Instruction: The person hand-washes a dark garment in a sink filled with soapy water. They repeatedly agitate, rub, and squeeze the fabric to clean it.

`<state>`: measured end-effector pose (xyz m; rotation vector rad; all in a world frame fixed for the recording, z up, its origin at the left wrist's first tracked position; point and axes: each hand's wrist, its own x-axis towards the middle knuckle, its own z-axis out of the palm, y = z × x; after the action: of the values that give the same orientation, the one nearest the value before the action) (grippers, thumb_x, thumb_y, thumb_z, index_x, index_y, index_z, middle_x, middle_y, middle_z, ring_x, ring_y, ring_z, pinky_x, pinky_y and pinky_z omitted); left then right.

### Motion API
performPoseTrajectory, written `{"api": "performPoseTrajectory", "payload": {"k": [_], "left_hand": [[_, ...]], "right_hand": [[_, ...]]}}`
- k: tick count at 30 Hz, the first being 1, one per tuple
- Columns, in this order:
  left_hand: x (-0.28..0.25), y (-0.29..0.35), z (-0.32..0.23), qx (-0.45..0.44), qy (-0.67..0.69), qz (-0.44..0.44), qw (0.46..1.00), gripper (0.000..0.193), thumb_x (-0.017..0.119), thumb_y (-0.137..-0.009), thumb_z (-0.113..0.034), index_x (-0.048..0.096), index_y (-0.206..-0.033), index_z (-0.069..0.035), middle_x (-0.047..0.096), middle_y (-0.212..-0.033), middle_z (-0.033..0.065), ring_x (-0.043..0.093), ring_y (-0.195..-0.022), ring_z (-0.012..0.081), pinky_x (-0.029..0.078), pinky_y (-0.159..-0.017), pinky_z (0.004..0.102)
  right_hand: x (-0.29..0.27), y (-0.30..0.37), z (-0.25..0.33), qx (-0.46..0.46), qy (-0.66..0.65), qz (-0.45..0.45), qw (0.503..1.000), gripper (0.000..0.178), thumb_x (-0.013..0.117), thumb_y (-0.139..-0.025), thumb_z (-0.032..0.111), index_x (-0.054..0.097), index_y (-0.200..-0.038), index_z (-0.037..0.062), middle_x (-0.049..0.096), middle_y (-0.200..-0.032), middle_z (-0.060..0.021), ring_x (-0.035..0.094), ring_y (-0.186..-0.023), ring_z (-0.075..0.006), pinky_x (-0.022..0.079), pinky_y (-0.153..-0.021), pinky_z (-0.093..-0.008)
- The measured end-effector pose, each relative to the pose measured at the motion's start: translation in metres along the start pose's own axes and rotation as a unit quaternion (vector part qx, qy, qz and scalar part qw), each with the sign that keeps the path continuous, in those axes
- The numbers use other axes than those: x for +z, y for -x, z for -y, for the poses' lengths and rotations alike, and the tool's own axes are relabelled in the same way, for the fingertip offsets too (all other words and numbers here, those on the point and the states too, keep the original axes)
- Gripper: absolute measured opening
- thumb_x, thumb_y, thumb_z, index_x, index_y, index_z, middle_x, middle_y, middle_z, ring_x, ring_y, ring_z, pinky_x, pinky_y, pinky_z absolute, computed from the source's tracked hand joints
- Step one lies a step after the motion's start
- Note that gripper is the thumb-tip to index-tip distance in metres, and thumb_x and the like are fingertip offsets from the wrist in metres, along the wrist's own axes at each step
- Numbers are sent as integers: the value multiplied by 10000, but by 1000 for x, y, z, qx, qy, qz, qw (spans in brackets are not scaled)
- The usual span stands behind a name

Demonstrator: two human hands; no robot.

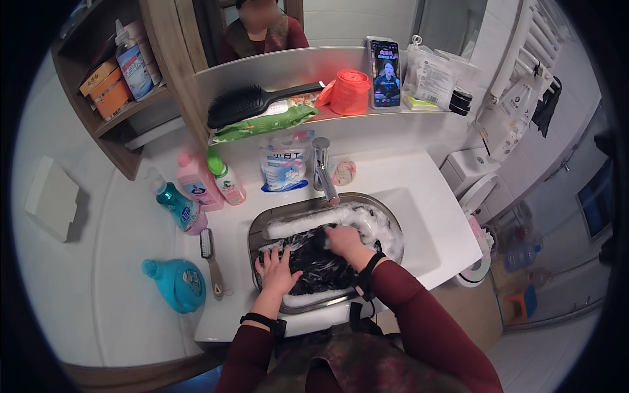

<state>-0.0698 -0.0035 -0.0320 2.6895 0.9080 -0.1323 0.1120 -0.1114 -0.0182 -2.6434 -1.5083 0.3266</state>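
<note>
A soaked black cloth garment [321,268], streaked with white foam, lies spread in a metal basin [251,239]. My left hand [279,270] presses flat on the garment's left part with its fingers spread. At the upper right of the cloth, my right hand [344,241] is closed, its fingers curled over a dark bunched fold of the garment. White suds [373,224] fill the basin's far and right sides. Just beyond the basin's far rim stands a chrome faucet [321,160], its spout pointing toward the basin.
Left of the basin lie a scrub brush [212,259], a blue jug [180,285], a teal bottle [180,206] and a pink bottle [198,180]. A detergent bag [284,165] stands behind. The shelf above bears a black hairbrush [239,107], a red roll [350,93] and a phone [385,75].
</note>
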Motion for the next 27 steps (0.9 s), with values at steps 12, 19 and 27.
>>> {"api": "performPoseTrajectory", "payload": {"k": [12, 19, 27], "left_hand": [[1, 0, -1, 4, -4, -26, 1000, 868, 790, -777, -437, 390, -1512, -209, 346, -1531, 144, 292, -1423, 384, 139, -1143, 647], [9, -1, 4, 8, 20, -52, 998, 838, 797, -748, -450, 461, -1470, -189, 331, -1546, 118, 274, -1433, 370, 131, -1157, 623], [-1, 1, -2, -5, -3, -31, 999, 792, 796, -764, -430, 490, -1454, -192, 337, -1543, 121, 267, -1441, 358, 130, -1158, 618]], "right_hand": [[0, -11, -12, 38, 30, 24, 999, 317, 602, -861, 196, 609, -1172, 131, 715, -959, -153, 707, -907, -341, 562, -748, -463], [15, -3, -3, -172, -104, -51, 978, 446, 658, -764, 142, 574, -1202, 138, 688, -988, -163, 686, -885, -366, 549, -741, -475], [5, -3, 4, -151, -60, -49, 985, 295, 654, -795, 164, 603, -1081, 115, 699, -937, -158, 699, -861, -352, 558, -733, -465]]}}
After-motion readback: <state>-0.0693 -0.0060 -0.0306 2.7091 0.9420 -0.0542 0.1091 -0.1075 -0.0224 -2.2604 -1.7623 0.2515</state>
